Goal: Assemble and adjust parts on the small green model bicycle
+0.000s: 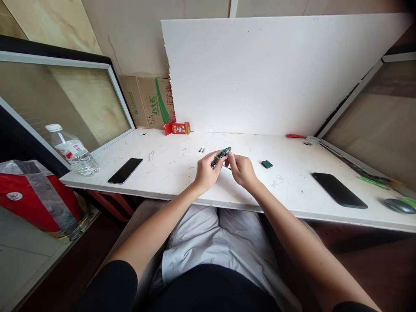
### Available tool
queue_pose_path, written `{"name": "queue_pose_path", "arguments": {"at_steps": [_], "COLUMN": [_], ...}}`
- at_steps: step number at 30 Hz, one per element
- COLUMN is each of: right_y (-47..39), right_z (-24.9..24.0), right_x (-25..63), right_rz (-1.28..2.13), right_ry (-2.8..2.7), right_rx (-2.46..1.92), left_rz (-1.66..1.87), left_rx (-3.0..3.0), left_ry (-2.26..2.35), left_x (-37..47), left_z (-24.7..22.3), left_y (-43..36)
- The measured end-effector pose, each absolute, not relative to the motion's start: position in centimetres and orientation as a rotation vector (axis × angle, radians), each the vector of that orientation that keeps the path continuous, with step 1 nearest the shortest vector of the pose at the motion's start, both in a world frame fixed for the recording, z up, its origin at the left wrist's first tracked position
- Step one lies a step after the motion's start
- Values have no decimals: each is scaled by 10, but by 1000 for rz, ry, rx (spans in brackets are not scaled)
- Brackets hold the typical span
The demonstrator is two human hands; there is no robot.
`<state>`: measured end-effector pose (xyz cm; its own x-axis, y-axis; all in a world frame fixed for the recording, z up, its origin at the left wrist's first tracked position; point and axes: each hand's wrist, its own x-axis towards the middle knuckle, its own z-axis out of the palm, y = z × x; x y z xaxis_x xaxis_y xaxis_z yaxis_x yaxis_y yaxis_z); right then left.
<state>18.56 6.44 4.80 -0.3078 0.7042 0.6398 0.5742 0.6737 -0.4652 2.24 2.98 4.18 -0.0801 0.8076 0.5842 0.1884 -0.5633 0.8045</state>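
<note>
Above the white table (pixel 162 169), my left hand (pixel 207 170) is closed around a small dark green piece with grey parts (pixel 222 156); its exact kind is too small to tell. My right hand (pixel 242 170) has its fingers pinched at the right end of this piece, thumb against it. A thin dark stick-like part (pixel 226 168) shows between the hands, its ends partly hidden. Beyond my left hand lie tiny dark green parts (pixel 201 150). To the right of my right hand a small green block (pixel 267 164) rests flat on the table.
A phone (pixel 126 170) and a water bottle (pixel 74 151) are on the left. Another dark phone (pixel 339 190) and a computer mouse (pixel 400 205) lie on the right. At the back are a red box (pixel 180 128), a cardboard box (pixel 146 102) and a white board (pixel 276 73).
</note>
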Motion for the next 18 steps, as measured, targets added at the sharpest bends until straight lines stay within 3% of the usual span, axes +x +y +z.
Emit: {"name": "queue_pose_path", "arguments": {"at_steps": [5, 14, 18], "right_y": [60, 62, 57], "right_z": [43, 39, 41], "right_x": [182, 186, 183], "right_rz": [169, -235, -222], "right_ry": [-1882, -1954, -1938], "right_rx": [-878, -813, -871], "left_rz": [1741, 1704, 1704], "left_rx": [1594, 1671, 1640], "left_ry": [1132, 1101, 1097], "left_x": [19, 19, 22], "left_z": [42, 40, 42], "left_y": [28, 25, 20]}}
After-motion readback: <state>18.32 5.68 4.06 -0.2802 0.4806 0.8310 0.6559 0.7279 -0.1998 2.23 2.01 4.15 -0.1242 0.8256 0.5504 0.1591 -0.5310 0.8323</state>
